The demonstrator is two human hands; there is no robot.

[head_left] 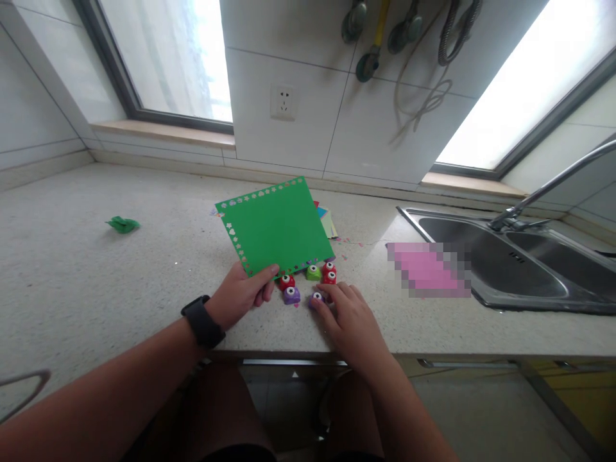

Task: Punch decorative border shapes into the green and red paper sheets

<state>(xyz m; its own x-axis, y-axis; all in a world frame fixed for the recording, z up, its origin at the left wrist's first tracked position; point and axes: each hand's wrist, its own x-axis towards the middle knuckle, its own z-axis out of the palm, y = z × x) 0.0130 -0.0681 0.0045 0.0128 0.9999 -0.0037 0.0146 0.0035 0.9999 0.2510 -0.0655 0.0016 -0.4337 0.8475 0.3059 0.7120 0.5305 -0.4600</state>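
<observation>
A sheet of green paper (pixel 279 228) is pinched at its lower left edge by my left hand (pixel 245 285), thumb on top. Small shapes are punched along its top, left and bottom borders. My right hand (pixel 349 314) has its thumb and fingers closed around a purple craft punch (pixel 316 299) on the counter. Beside it stand another purple punch (pixel 291 295), a red punch (pixel 287 281), a green punch (pixel 313 273) and two more red punches (pixel 330 276). The paper tilts above the counter, its lower edge close behind the punches.
Coloured papers (pixel 328 223) lie partly under the green sheet, with small punched bits nearby. A crumpled green piece (pixel 123 224) is at the left of the counter (pixel 158 276). At right are a blurred pink item (pixel 423 268) and a steel sink (pixel 486 298) with a faucet (pixel 510 219).
</observation>
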